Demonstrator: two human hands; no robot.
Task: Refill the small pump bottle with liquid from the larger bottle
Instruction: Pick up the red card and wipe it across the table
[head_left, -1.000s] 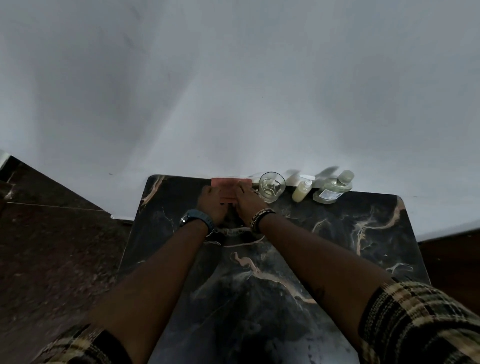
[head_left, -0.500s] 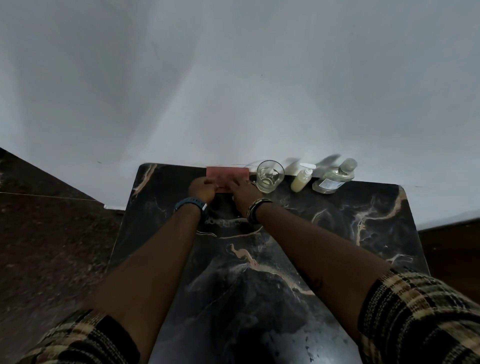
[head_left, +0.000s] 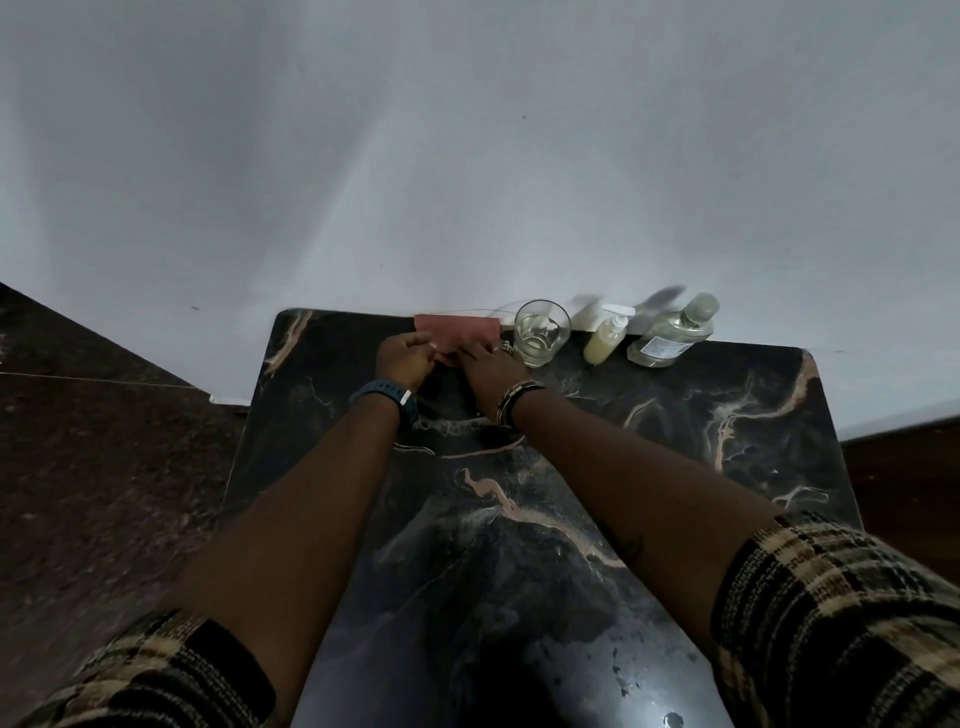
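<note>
The small pump bottle (head_left: 605, 340) with pale yellow liquid and a white pump stands at the table's far edge. Right of it stands the larger clear bottle (head_left: 670, 335) with a label and a cap. A clear glass (head_left: 540, 332) stands to the left of the pump bottle. Both my hands are at a folded pink cloth (head_left: 460, 331) by the wall, left of the glass. My left hand (head_left: 405, 358) pinches the cloth's near edge. My right hand (head_left: 488, 364) rests on the cloth with its fingers flat, close to the glass.
The black marble table (head_left: 675, 441) stands against a white wall. Dark floor lies to the left of the table and at the far right. The table's near half holds only my forearms.
The view has tilted so the table sits lower and nearer. My hands stay on the pink cloth and have shifted slightly along its near edge. The bottles and glass have not moved.
</note>
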